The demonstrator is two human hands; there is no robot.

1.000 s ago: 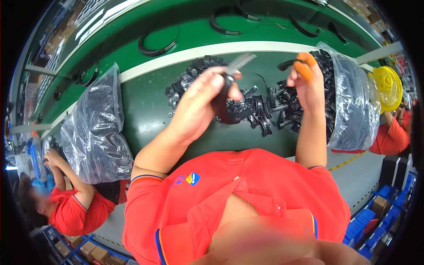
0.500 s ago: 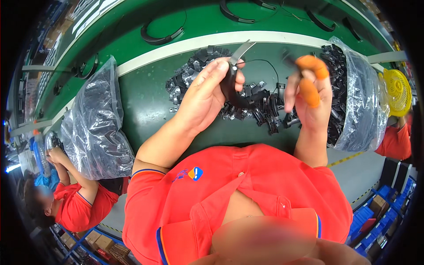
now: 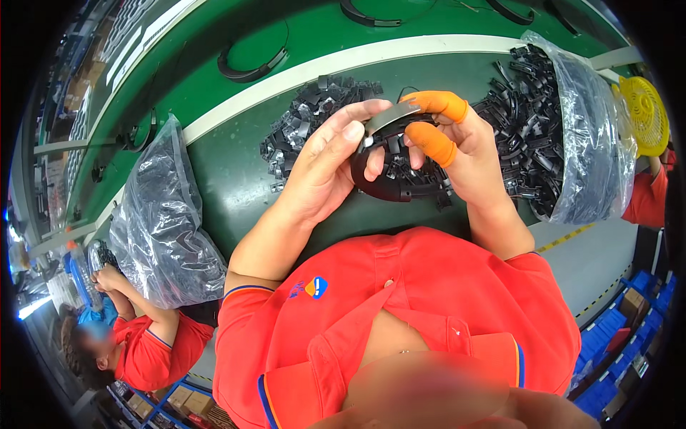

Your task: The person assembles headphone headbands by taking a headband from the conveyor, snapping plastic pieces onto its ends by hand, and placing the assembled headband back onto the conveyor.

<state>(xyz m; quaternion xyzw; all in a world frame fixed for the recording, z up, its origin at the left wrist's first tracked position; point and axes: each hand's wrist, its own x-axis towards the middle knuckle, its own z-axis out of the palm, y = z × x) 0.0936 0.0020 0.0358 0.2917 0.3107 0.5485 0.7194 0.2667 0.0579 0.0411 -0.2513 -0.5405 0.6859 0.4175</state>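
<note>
My left hand (image 3: pixel 318 164) is closed round one end of a black curved headband (image 3: pixel 382 187), like that of a headphone. A bare metal strip (image 3: pixel 391 118) sticks out of that end, bent toward the right. My right hand (image 3: pixel 468 150) wears orange finger cots on thumb and forefinger. Those two fingers pinch the far end of the strip together with a dark piece, largely hidden by the fingers. Just beyond the hands lies a heap of small black plastic parts (image 3: pixel 304 118), and more black curved parts (image 3: pixel 518 129) are piled at the right.
Clear plastic bags stand at the left (image 3: pixel 168 222) and right (image 3: pixel 593 143) of the green table (image 3: pixel 229 171). Past a white rail (image 3: pixel 321 61), several black headbands (image 3: pixel 250 74) lie on a green surface. A yellow fan (image 3: pixel 643 114) is at far right. A co-worker (image 3: pixel 153 347) sits at left.
My right hand has moved left from the right-hand pile, bringing a dark piece to the metal strip. The headband has turned, its strip now leaning right. The view has shifted slightly.
</note>
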